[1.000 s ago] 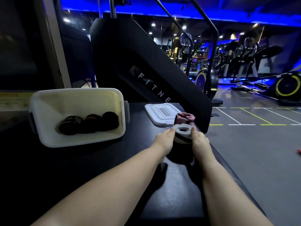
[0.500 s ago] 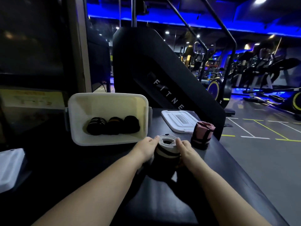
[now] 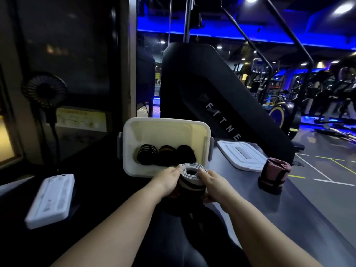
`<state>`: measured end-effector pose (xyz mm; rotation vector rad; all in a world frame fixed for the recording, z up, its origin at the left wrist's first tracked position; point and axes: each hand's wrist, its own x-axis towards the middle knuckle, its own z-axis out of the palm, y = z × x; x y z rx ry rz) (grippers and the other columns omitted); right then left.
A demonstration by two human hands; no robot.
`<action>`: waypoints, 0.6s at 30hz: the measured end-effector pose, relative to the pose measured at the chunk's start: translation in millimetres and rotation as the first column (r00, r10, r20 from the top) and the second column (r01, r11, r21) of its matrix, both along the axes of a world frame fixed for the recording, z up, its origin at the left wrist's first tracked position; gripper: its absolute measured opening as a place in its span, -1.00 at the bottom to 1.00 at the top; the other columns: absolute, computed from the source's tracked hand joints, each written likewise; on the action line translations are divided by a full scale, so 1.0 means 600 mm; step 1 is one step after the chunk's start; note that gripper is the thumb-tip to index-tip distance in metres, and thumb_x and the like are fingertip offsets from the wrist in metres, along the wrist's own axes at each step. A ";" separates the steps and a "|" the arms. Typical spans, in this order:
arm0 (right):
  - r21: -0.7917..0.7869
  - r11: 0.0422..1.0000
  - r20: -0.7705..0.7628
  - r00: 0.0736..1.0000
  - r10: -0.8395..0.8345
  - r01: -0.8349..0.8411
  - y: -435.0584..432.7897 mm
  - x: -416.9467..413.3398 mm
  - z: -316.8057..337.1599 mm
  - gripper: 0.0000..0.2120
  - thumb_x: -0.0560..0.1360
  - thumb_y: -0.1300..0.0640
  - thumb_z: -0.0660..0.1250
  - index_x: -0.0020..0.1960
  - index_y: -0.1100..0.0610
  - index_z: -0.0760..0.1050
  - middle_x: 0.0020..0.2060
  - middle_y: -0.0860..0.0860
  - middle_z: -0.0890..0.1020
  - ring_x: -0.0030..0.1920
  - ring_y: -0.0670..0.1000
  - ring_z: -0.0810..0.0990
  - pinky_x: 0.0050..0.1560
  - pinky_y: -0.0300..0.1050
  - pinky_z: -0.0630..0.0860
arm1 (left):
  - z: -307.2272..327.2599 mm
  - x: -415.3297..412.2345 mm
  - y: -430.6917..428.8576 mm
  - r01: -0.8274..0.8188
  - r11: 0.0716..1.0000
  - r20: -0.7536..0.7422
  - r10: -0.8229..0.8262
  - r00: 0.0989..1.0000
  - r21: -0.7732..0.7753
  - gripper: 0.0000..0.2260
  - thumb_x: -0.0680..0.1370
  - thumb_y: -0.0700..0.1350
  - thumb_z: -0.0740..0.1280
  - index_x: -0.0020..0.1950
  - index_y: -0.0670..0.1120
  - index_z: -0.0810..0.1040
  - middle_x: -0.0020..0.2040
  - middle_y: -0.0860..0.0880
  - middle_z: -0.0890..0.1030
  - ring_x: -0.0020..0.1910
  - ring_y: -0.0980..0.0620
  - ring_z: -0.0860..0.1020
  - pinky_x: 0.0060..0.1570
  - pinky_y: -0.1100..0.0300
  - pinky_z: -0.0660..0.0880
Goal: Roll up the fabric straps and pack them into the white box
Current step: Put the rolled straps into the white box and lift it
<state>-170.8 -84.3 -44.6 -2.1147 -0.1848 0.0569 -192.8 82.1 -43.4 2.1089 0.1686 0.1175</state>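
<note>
Both hands, left (image 3: 169,180) and right (image 3: 213,185), grip the rolled strap (image 3: 191,177) between them, just before the white box (image 3: 165,147).

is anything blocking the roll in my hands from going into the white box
Nothing visible does. The grey-and-white rolled fabric strap, gripped by left hand and right hand, is at the near rim of the open white plastic box; the flat white lid lies aside, right of it.

Left hand (image 3: 169,180) and right hand (image 3: 213,185) close together ahead (both curled inward)
</note>
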 end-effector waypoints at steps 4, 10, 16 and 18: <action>0.158 0.987 0.046 0.998 0.034 -0.041 0.040 0.011 -0.002 -0.92 0.56 -0.07 0.26 -0.05 -0.11 0.50 -0.19 -0.06 0.64 -0.36 -0.03 0.53 -0.26 -0.03 0.53 | 0.002 0.005 0.025 -0.061 0.998 0.073 0.063 0.995 -0.025 -0.56 0.67 0.13 0.03 0.34 -0.11 0.48 0.33 -0.11 0.51 0.35 -0.08 0.42 0.22 0.19 0.30; 0.179 0.984 0.225 0.973 -0.045 0.005 0.080 0.021 0.008 -0.74 0.53 0.05 0.35 0.18 0.06 0.42 0.03 -0.09 0.55 0.07 -0.05 0.56 0.17 0.08 0.53 | 0.017 0.029 0.045 -0.109 0.983 0.215 0.140 0.966 -0.150 -0.61 0.67 0.04 0.11 0.42 -0.11 0.42 0.37 -0.07 0.48 0.38 -0.01 0.39 0.15 0.32 0.24; 0.136 0.991 0.381 0.922 -0.063 0.011 0.104 0.071 0.020 -0.68 0.51 0.18 0.36 0.24 0.05 0.44 0.13 -0.01 0.53 0.12 -0.09 0.48 0.15 -0.24 0.37 | 0.027 0.070 0.061 -0.100 0.966 0.236 0.157 0.959 -0.238 -0.64 0.67 -0.01 0.13 0.45 -0.07 0.35 0.36 -0.09 0.46 0.37 -0.07 0.39 0.29 0.21 0.31; 0.118 0.992 0.410 0.908 -0.084 0.038 0.112 0.088 0.022 -0.64 0.51 0.18 0.35 0.29 0.02 0.43 0.15 0.01 0.48 0.08 -0.15 0.40 0.13 -0.33 0.27 | 0.030 0.085 0.066 -0.105 0.965 0.219 0.159 0.963 -0.240 -0.62 0.67 -0.01 0.12 0.48 -0.04 0.30 0.37 -0.11 0.45 0.35 -0.08 0.40 0.25 0.19 0.29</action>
